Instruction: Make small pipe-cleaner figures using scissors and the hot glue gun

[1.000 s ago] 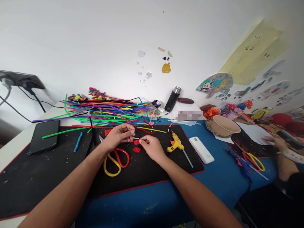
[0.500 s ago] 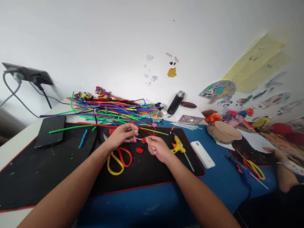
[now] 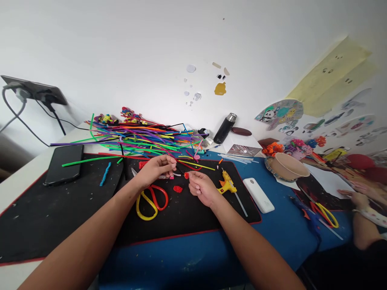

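Observation:
My left hand (image 3: 157,168) is closed in a pinch on what looks like a thin black pipe cleaner (image 3: 182,170), hard to see against the dark mat. Opposite it, my right hand (image 3: 203,189) pinches a small red pipe cleaner coil (image 3: 186,175), which meets the black strand. Another red coil (image 3: 177,188) lies on the mat just below. Under my left wrist are scissors (image 3: 162,198) with one red and one yellow handle, blades partly hidden. A yellow glue gun (image 3: 227,183) with a glue stick in it rests right of my right hand.
Many coloured pipe cleaners (image 3: 145,139) are heaped along the wall. A phone (image 3: 65,164) and a blue twisted piece (image 3: 105,174) lie left. To the right are a white power bank (image 3: 259,195), a bowl (image 3: 289,167), a black flask (image 3: 225,129) and another person's hands (image 3: 359,198).
The red coil in my right hand has turned and now shows more end-on. My hands stay almost in place, and the view has shifted slightly.

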### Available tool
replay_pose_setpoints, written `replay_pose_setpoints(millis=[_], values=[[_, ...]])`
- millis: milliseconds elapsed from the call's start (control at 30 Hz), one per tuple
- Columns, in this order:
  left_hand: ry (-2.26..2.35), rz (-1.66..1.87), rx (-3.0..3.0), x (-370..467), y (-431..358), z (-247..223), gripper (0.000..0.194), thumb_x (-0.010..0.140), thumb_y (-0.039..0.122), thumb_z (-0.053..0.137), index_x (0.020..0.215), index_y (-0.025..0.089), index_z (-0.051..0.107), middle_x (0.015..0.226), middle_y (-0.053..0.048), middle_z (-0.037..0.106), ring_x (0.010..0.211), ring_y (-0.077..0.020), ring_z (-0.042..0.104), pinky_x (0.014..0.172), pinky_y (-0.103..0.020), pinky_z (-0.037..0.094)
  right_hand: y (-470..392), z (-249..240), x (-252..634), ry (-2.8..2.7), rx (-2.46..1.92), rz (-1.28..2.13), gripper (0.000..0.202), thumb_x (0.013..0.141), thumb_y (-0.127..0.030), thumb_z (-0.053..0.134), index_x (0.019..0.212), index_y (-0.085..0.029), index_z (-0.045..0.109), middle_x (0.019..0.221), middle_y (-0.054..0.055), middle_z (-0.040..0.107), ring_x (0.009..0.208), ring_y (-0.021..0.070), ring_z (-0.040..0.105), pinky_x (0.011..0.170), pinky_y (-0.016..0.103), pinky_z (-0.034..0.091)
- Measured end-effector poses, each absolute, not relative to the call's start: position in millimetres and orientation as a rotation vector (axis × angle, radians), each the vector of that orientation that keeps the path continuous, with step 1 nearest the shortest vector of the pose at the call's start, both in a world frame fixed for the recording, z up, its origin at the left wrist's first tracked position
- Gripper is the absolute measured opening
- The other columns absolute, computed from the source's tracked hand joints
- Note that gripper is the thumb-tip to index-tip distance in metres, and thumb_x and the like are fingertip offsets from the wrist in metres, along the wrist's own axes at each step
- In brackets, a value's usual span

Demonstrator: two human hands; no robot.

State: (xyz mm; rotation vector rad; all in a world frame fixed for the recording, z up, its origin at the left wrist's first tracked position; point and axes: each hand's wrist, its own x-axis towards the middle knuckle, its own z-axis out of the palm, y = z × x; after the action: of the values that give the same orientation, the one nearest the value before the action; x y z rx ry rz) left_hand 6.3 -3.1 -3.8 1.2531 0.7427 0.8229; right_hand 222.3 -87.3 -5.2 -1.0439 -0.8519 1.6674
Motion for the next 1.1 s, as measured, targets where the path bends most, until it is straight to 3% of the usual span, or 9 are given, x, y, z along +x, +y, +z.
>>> replay_pose_setpoints(millis=[333, 600, 867, 1100], values=[[0.743, 0.811, 1.251, 6, -4, -4, 0.041, 0.074, 0.048, 0.089, 0.095, 0.019, 0.069, 0.069, 0.001, 0.070, 0.060, -0.0138, 0.067, 0.059, -0.024, 0.049, -90, -8, 218, -0.937, -1.122, 1.598, 0.042, 0.075, -0.052, 0.086, 0.089, -0.018, 0.066, 0.047, -0.013, 0.035, 0.040, 0.0054, 0.024, 0.044, 0.025, 0.011], [0.774, 0.797, 1.287, 5, -3, -6, 0.043, 0.076, 0.051, 0.087, 0.099, 0.019, 0.069, 0.068, 0.000, 0.070, 0.058, -0.0135, 0.064, 0.057, -0.024, 0.049, -82, -23, 205, -1.182, -1.384, 1.319, 0.038, 0.079, -0.056, 0.077, 0.084, -0.019, 0.068, 0.053, -0.009, 0.044, 0.040, 0.0074, 0.032, 0.041, 0.025, 0.023], [0.753, 0.809, 1.322, 8, -5, -2, 0.044, 0.074, 0.053, 0.087, 0.095, 0.019, 0.068, 0.070, 0.001, 0.069, 0.060, -0.0153, 0.066, 0.059, -0.026, 0.050, -73, -21, 213, -1.457, -1.639, 0.984, 0.016, 0.090, -0.034, 0.068, 0.083, -0.021, 0.074, 0.059, -0.002, 0.060, 0.051, 0.0136, 0.050, 0.052, 0.026, 0.032], [0.755, 0.792, 1.332, 7, -6, 0, 0.046, 0.073, 0.054, 0.088, 0.095, 0.019, 0.068, 0.071, 0.002, 0.067, 0.060, -0.0142, 0.065, 0.060, -0.026, 0.050, -72, -12, 205, -1.652, -1.749, 0.783, 0.015, 0.089, -0.024, 0.070, 0.077, -0.023, 0.077, 0.068, 0.001, 0.068, 0.062, 0.0167, 0.054, 0.061, 0.028, 0.031]])
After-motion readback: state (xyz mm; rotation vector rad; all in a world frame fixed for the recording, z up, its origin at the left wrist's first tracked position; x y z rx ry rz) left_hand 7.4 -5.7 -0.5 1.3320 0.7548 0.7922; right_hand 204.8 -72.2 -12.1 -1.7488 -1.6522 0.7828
